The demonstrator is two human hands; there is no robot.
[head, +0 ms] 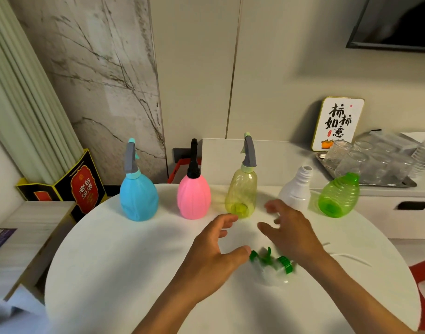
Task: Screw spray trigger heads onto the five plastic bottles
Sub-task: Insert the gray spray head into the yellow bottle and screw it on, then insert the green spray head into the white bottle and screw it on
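Three bottles behind the green trigger head (271,261) are already capped. The head lies loose on the bench (134,261), with the left hand (214,251) and right hand (291,232) held just above it, fingers spread and empty, probably for pickup; the white bottle (297,189) and green bottle (338,196) stand uncapped beyond.

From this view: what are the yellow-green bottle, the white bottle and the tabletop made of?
Yellow-green bottle: looks like thin translucent plastic, glossy; its base shows through the wall.
White bottle: opaque plastic, fairly matte, with a moulded threaded neck, no head on it.
Tabletop: smooth white surface with soft sheen; could be laminate, painted board or stone, cannot tell.
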